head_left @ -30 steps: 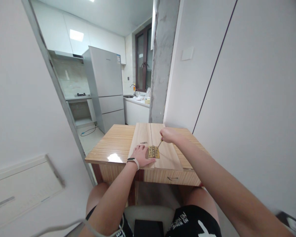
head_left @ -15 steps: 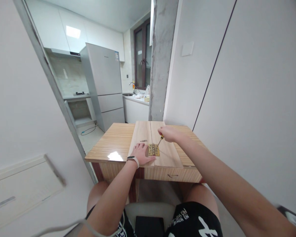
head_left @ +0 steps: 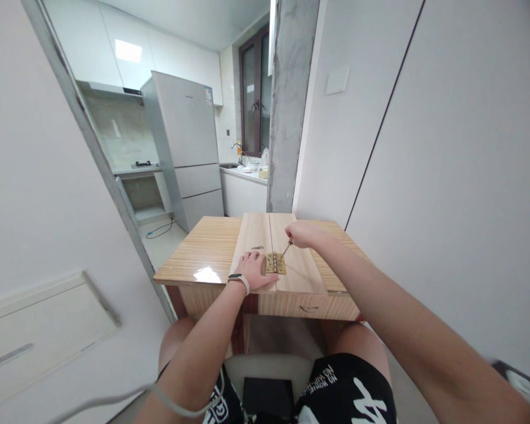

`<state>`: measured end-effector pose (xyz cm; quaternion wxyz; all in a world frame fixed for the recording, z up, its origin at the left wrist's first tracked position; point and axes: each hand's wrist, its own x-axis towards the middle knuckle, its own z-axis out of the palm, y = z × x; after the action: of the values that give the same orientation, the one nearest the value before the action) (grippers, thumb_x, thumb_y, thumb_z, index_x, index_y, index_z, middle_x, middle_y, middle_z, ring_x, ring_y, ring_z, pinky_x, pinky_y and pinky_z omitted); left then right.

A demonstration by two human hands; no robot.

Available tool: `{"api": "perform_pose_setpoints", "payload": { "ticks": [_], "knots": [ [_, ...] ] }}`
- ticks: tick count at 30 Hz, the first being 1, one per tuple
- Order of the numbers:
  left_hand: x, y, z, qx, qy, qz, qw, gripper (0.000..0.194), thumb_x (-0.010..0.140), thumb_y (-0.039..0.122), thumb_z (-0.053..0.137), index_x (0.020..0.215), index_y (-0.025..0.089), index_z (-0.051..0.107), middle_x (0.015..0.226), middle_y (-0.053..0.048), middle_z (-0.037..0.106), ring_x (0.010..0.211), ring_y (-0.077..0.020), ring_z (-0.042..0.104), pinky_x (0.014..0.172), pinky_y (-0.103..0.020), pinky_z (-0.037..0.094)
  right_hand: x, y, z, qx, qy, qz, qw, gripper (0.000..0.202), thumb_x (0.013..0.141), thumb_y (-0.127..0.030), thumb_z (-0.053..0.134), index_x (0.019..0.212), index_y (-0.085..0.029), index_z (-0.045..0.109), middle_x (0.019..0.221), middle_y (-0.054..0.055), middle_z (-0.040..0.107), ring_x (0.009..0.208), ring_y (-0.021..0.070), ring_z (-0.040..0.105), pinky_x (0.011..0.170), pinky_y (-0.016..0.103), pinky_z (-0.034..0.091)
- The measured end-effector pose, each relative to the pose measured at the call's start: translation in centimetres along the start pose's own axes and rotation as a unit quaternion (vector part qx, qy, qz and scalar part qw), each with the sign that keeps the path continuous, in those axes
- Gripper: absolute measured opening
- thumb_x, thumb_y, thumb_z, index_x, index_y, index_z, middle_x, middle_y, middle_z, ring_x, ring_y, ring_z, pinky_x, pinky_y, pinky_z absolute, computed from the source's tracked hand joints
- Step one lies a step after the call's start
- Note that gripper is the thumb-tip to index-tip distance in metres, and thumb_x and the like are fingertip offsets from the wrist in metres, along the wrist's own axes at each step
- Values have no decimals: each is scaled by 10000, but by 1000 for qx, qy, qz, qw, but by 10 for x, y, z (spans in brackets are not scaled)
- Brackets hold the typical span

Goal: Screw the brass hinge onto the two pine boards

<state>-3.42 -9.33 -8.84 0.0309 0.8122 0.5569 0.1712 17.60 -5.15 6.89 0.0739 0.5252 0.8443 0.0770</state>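
Two pale wooden boards (head_left: 254,232) lie side by side on the table, with a narrow seam between them. A brass hinge (head_left: 275,263) spans that seam near the front. My left hand (head_left: 255,270) rests flat with fingers spread on the left board, its thumb just in front of the hinge. In my right hand (head_left: 302,235) a screwdriver (head_left: 286,249) is gripped by its handle, most of which the fingers hide. Its shaft slants down and its tip meets the right leaf of the hinge. A small cluster of dark bits (head_left: 258,248) lies beyond my left fingers.
The striped wooden table (head_left: 203,244) has a drawer (head_left: 309,308) at its front, above my knees. A white wall (head_left: 446,176) stands close on the right. Behind the table are a grey pillar (head_left: 291,118) and a fridge (head_left: 188,129). A cable (head_left: 115,396) crosses near my left arm.
The view has tilted slightly, so the scene sits a little higher. Both hands keep their places, and the screwdriver's tip stays on the hinge's right leaf.
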Motion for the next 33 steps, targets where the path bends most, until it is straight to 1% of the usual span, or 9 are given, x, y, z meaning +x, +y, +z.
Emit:
{"api": "perform_pose_setpoints", "payload": {
  "ticks": [3,8,12,16,19,28,33],
  "knots": [
    [1,0,0,3,-8,-5,1000,892,747,915,456,1391,301,518,1437,-119,487,1326,-391,393,1111,-537,316,-3,2,-1,9,-9,6,1000,163,897,-200,630,1010,-190,747,1068,160,718,973,274,660,762,334,437],
    [2,-2,3,2,-2,5,1000,880,750,912,454,1384,306,518,1437,-115,492,1316,-390,405,1104,-534,330,-11,2,-3,30,-1,-31,999,279,824,-62,644,1059,-204,691,1187,125,662,929,217,637,710,289,408],
    [2,-4,5,1,11,13,1000,868,754,910,447,1358,293,532,1415,-122,507,1295,-388,422,1081,-532,353,-14,0,-5,33,11,-42,999,273,818,-12,614,1004,-201,678,1123,102,677,916,200,621,699,276,383],
    [3,-4,6,3,14,14,1000,859,752,910,452,1341,291,538,1400,-123,517,1284,-386,435,1078,-535,359,-13,-1,-5,25,21,-47,998,248,813,-15,630,973,-197,683,1093,97,689,926,204,620,711,275,374],
    [3,-4,6,3,8,9,1000,865,750,910,456,1357,298,526,1410,-118,509,1292,-386,429,1085,-536,352,-11,-2,-4,15,20,-51,998,258,813,-25,628,999,-191,695,1106,101,693,935,205,626,716,271,379],
    [2,-3,4,10,9,8,1000,871,753,915,447,1366,301,527,1410,-113,513,1300,-380,421,1090,-524,346,-9,-8,-8,3,12,-37,999,261,822,-40,640,1024,-192,706,1125,102,707,970,212,644,716,264,387],
    [3,-4,4,10,9,10,1000,873,754,914,445,1372,303,522,1409,-114,514,1295,-381,426,1081,-527,353,-9,-5,-8,12,12,-26,999,266,820,-62,642,1040,-190,721,1127,103,723,962,207,656,711,263,401]
  ]
}}
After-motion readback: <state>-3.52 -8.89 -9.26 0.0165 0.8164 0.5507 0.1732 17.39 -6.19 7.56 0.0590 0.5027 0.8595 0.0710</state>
